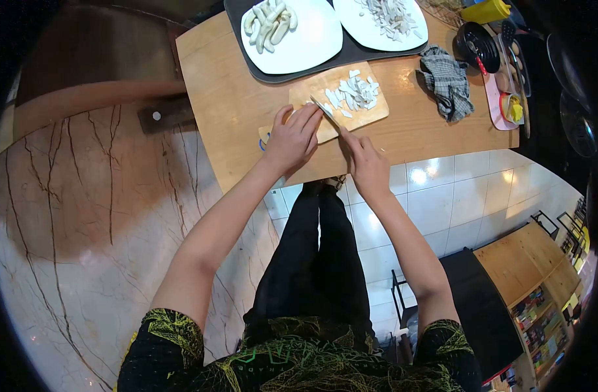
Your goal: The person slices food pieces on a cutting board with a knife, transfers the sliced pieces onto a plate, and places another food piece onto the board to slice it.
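Observation:
My left hand [294,138] is bent over the wooden cutting board [372,119]. Its curled fingertips press on a pale food piece, mostly hidden beneath them. The handle of a knife [327,111] is in my closed right hand [369,168], at the board's near edge. The blade slants up and left, close beside my left fingertips. Thin white slices [356,93] lie loosely piled on the far right half of the board. Beyond it, a white plate [305,62] bears several whole, pale, finger-shaped pieces [269,25]. Another white plate [351,29] carries sliced ones.
Both plates stand on a dark tray [276,78] at the table's far side. Right of the board lies a crumpled checkered cloth [446,81]. A black bowl [477,49], a yellow bottle [485,12] and a pink tray [498,117] stand farther right. The wooden table's [214,111] near edge is below my wrists.

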A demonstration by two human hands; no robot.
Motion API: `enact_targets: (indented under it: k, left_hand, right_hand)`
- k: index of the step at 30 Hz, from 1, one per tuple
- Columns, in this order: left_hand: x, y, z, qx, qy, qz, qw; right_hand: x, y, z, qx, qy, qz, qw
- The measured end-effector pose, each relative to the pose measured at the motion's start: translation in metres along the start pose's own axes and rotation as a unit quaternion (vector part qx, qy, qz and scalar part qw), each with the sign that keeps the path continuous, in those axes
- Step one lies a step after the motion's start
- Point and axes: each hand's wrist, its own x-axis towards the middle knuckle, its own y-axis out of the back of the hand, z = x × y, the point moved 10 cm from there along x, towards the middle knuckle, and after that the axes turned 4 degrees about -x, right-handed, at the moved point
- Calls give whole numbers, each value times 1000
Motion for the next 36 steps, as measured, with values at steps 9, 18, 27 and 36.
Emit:
enact_targets:
  k: [9,18,27,36]
  left_hand:
    - [5,0,-9,-38,-141,-72,987]
    - [6,5,-8,-57,-141,-52,987]
    - [9,8,-6,-52,-136,-59,988]
    - [6,-1,-12,-44,-137,-62,988]
  right_hand:
    - [-17,-5,0,6,-18,-32,999]
    - [20,-22,-17,8,-39,-50,998]
    - [-22,1,4,0,-49,-59,997]
    - [12,-11,-8,9,-30,-61,998]
